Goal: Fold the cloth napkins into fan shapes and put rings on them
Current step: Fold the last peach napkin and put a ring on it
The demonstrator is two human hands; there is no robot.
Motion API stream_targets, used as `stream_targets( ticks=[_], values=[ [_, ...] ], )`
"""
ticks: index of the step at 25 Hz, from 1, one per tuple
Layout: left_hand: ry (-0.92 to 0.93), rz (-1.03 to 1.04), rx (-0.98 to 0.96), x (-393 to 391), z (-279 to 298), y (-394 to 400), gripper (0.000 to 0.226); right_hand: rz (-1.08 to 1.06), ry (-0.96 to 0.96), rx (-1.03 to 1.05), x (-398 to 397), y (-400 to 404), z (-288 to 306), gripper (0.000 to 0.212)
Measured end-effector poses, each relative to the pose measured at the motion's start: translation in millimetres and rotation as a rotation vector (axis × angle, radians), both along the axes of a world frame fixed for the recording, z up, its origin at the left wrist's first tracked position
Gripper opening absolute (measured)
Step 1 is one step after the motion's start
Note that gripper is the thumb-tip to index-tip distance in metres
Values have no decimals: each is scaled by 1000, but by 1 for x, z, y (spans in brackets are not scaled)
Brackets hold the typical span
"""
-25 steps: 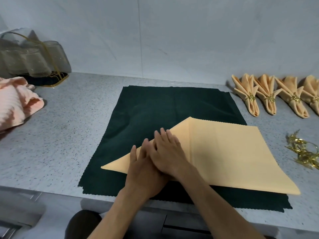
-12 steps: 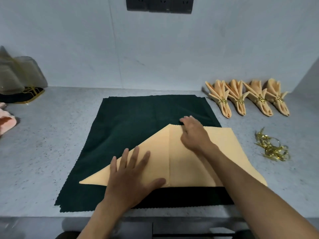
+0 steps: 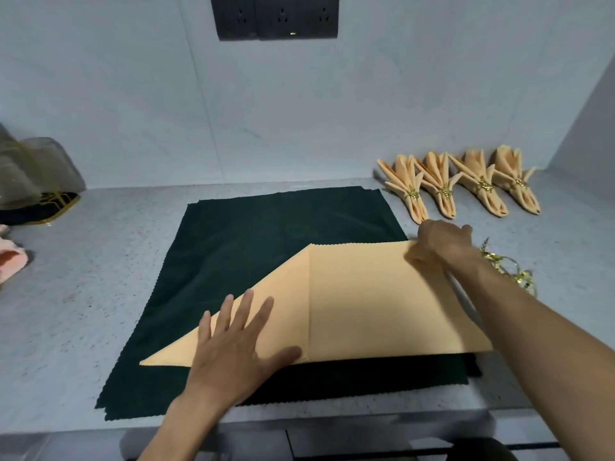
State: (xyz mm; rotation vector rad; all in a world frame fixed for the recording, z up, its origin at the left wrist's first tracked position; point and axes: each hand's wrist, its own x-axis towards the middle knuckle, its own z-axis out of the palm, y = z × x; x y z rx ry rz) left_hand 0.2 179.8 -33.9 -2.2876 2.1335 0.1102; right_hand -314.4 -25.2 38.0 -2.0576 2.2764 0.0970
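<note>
Left hand (image 3: 238, 341) spread flat on napkin (image 3: 359, 304) near its left fold edge; right hand (image 3: 444, 242) pinched napkin's far right corner, rings (image 3: 509, 271) just beside

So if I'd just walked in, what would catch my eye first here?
Probably the peach napkin, half folded on a dark green cloth in the middle of the counter. The left hand presses flat on its folded left side while the right hand grips its far right corner. Next, the row of four finished napkins with gold rings by the wall at the right, and the loose gold rings beside the right arm.
</note>
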Motion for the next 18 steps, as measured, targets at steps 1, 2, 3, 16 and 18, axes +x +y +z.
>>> stream_targets(
  ticks=[1,2,3,16,18],
  values=[
    [-8,-2,1,0,0,0,110,-18,-77,-48,0,8,0,12],
    [-10,0,3,0,0,0,109,-18,-186,-125,2,19,-3,9],
    [-8,0,0,0,1,-1,109,5,-317,-217,9,36,-5,5],
    [19,-14,-37,2,-4,-1,109,562,-593,-437,99,183,-75,9],
    [19,-21,-37,2,-4,0,109,606,-623,-373,91,180,-75,14]
  ],
)
